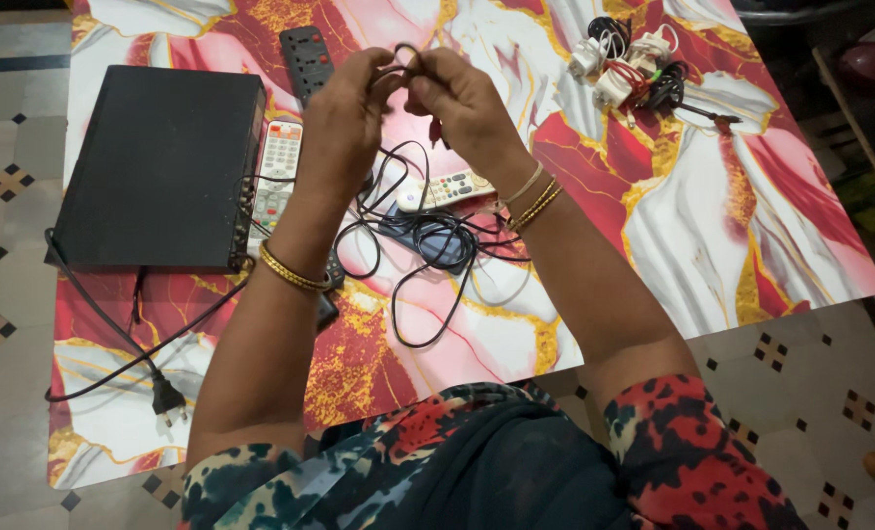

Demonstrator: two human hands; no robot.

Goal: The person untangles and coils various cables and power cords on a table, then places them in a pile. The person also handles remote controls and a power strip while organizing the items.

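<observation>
- Black cable (410,211) is up in both hands, a small loop of it pinched at the top, the rest trailing down toward six o'clock in loose tangles over the mat (712,245).
- Left hand (344,118) has its fingers curled tight around the cable, back of the hand to the camera, a gold bangle (290,272) on that wrist.
- Right hand (462,98) is closed on the same loop from the three o'clock side, fingertips meeting the left's; thin gold bangles (533,201) sit at its wrist.
- Under the hands, at six o'clock from them, a white remote (444,189) lies among the cable coils, with a dark blue object (427,240) just below it that is too covered to identify.
- At nine o'clock from the hands sits a black box (158,167), flat on the mat, a second pale remote (276,172) just beside its right edge.
- At twelve o'clock, partly behind the left hand, a black power strip (305,59).
- Out at two o'clock, well apart, a heap of white chargers (629,64) and bundled cords.
- Down at eight o'clock, a black plug (168,399) on its lead, which runs from the box's side.
</observation>
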